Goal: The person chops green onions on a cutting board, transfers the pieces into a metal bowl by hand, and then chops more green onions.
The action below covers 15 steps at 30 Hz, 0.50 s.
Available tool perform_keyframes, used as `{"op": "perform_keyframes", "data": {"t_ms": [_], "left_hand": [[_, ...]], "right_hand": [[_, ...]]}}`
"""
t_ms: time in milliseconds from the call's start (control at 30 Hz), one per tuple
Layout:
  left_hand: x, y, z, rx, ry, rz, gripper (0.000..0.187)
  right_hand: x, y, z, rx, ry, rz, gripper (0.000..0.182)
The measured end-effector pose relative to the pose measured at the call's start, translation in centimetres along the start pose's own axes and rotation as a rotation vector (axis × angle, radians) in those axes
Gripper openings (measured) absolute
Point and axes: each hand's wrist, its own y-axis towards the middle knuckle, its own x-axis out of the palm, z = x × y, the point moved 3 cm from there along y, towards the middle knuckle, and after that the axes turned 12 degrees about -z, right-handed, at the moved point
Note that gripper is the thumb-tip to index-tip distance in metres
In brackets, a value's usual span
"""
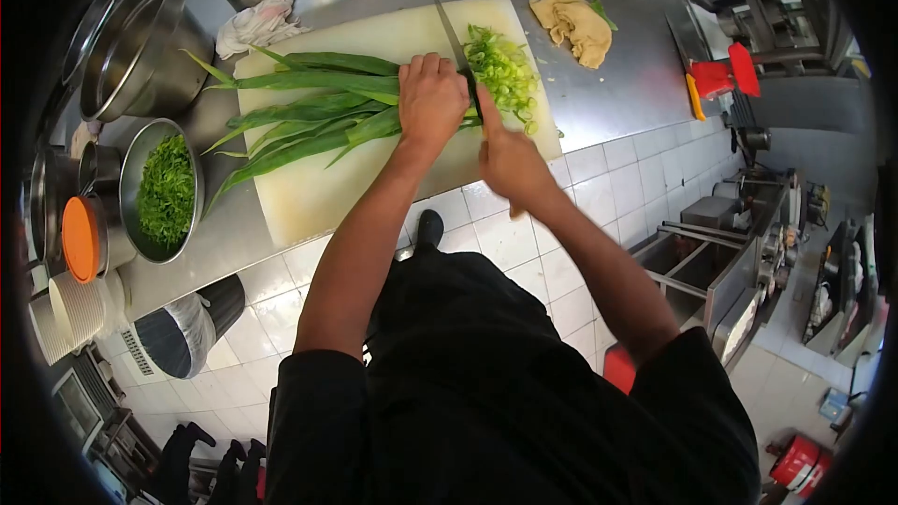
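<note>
A bundle of long green onions lies across the white cutting board, leaves spread to the left. My left hand is closed over the bundle near its right end and presses it down. In my right hand is a kitchen knife, its blade pointing away from me, close beside my left fingers. The index finger of my right hand stretches along the dark handle. To the right of the blade sits a pile of sliced green onion; a few bits lie near the board's edge.
A crumpled tan cloth lies right of the board, a white cloth at its upper left. A metal bowl of chopped greens, an orange-lidded container and large steel pots stand left. Legs of other people show lower left.
</note>
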Motion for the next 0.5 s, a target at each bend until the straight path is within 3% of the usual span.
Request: {"op": "perform_keyframes", "data": {"t_ms": [33, 133, 167, 500], "left_hand": [[0.0, -0.2, 0.2, -0.006, -0.008, -0.022, 0.014], [0.0, 0.1, 0.0, -0.018, -0.016, -0.037, 0.01], [0.0, 0.1, 0.0, -0.015, -0.019, -0.03, 0.01], [0.2, -0.2, 0.0, 0.0, -0.031, -0.005, 0.01]], "right_hand": [[-0.4, 1.3, 0.6, -0.043, -0.03, 0.058, 0.082], [-3.1, 3.6, 0.8, -0.029, 0.184, -0.053, 0.084], [-4.5, 3.2, 0.6, 0.11, 0.326, -0.206, 0.084], [-9.0, -4.2, -6.2, 0.289, 0.182, -0.383, 0.077]]}}
